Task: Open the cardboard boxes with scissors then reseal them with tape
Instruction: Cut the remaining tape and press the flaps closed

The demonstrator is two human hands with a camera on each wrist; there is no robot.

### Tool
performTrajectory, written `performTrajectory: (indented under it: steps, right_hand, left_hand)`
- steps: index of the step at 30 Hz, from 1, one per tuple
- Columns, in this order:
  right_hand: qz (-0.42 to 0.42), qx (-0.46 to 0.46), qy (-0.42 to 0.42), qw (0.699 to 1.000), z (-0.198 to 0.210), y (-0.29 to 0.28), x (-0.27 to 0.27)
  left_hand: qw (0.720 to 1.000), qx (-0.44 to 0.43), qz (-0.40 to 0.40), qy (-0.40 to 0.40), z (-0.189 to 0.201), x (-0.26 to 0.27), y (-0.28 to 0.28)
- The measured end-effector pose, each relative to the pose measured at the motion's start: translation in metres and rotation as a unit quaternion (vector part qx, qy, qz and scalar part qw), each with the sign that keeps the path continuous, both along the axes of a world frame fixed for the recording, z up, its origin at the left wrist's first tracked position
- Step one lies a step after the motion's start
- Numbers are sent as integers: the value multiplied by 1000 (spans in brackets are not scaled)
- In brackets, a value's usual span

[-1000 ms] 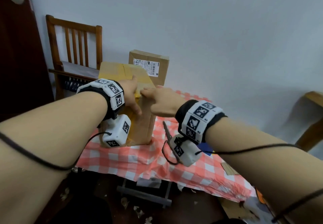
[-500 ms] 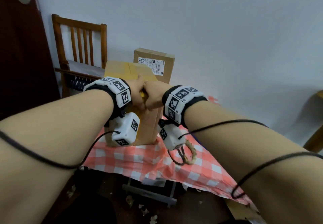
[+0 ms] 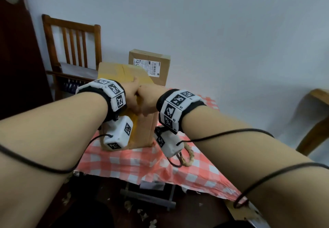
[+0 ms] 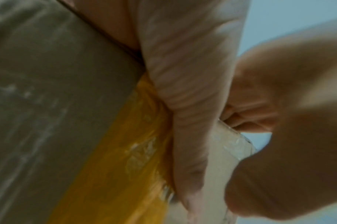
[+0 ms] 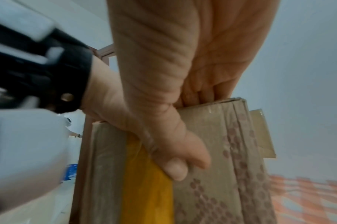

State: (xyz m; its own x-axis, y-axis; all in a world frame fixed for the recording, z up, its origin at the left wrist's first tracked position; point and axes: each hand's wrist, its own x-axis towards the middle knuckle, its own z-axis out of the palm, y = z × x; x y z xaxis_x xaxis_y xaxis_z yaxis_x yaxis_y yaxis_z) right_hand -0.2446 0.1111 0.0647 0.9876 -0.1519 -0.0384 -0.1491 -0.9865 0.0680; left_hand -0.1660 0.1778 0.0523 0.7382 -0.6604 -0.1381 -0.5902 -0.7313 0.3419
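Observation:
A tall cardboard box (image 3: 144,129) stands on the checked tablecloth (image 3: 124,162), with yellow tape (image 3: 133,133) running over its top and down its front face. Both hands meet at its top front edge. My left hand (image 3: 133,95) lies over that edge, its fingers on the top and its thumb side pressed down along the yellow tape (image 4: 116,166). My right hand (image 3: 149,101) touches it from the right. Its fingers curl over the box's top edge and its thumb (image 5: 180,168) presses the front face beside the yellow tape (image 5: 146,189).
A second, labelled cardboard box (image 3: 151,67) stands against the wall behind. A tape roll (image 3: 189,158) and dark scissor handles (image 3: 175,162) lie on the cloth under my right wrist. A wooden chair (image 3: 71,37) is at back left, wooden furniture (image 3: 316,121) at right.
My right hand slid left along the box's top edge until it met the left hand, and its fingers folded over the edge. The left hand stayed on the tape.

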Motion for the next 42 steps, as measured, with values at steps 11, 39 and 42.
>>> performTrajectory:
  steps: [11, 39, 42]
  right_hand:
    - [20, -35, -44, 998, 0, -1, -13]
    - [6, 3, -196, 981, -22, -32, -34]
    - [-82, 235, -309, 918, -16, -39, -32]
  left_hand:
    - [1000, -1, 9, -12, -3, 2, 1]
    - [999, 14, -3, -38, -7, 6, -5]
    - [998, 23, -5, -53, -9, 9, -2]
